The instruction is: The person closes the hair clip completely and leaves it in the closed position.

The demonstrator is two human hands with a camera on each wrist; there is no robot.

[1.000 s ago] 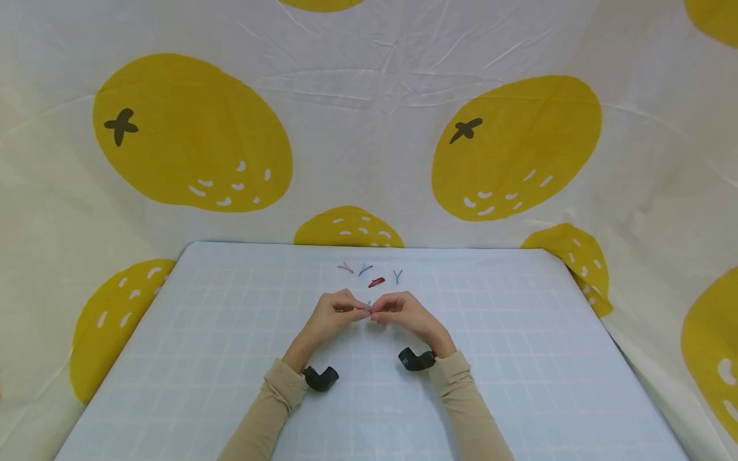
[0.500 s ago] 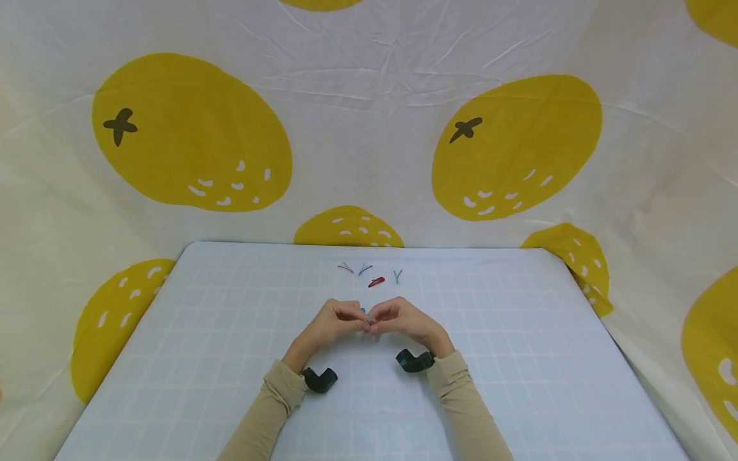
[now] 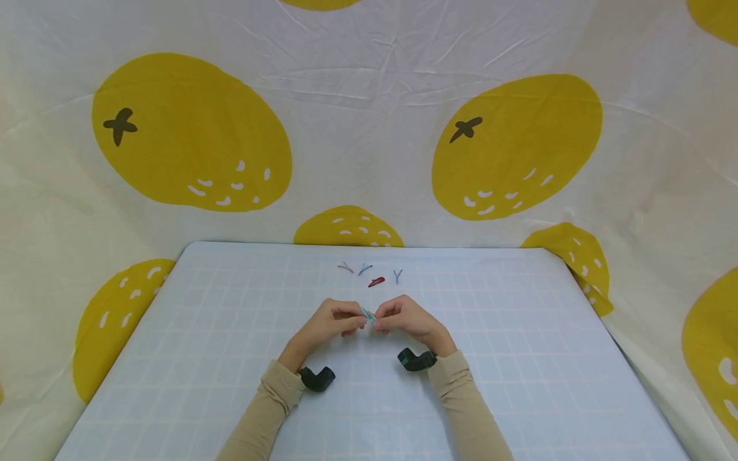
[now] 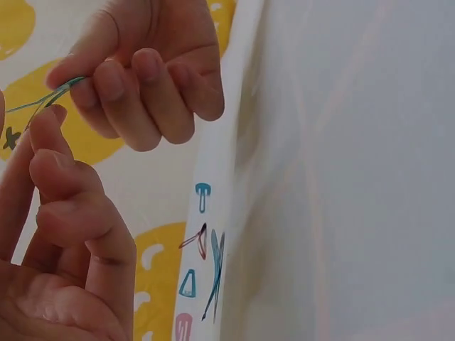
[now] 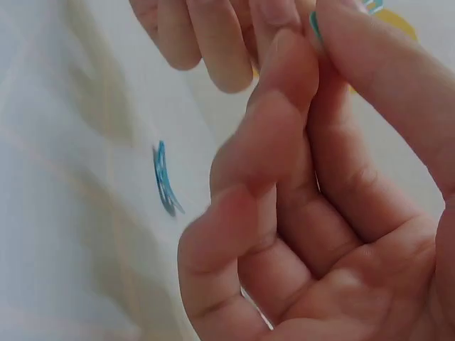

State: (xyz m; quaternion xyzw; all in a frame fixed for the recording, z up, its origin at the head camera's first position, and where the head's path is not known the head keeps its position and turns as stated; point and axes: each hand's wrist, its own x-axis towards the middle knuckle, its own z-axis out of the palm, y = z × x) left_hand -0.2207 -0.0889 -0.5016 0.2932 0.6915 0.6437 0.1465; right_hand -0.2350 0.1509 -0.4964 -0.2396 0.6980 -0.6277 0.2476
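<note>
A small teal snap hair clip [image 3: 368, 314] is held between both hands over the middle of the table. My left hand [image 3: 331, 321] pinches one end of it, and my right hand [image 3: 406, 318] pinches the other end between thumb and forefinger. In the left wrist view, the two thin arms of the hair clip [image 4: 65, 87] stand apart like a V. The right wrist view shows only bits of teal at the right thumb, the rest being hidden by fingers.
Beyond the hands lie several more hair clips: a pink one [image 3: 348, 268], a blue one [image 3: 366, 270], a red one [image 3: 377, 282] and another blue one [image 3: 398, 278]. The pale checked table [image 3: 519, 358] ends at a fruit-print cloth [image 3: 363, 147].
Both hands have come slightly nearer the body. Their fingertips, close together half a second ago, are now a little apart, and more of the teal hair clip shows. The clips on the table have not moved.
</note>
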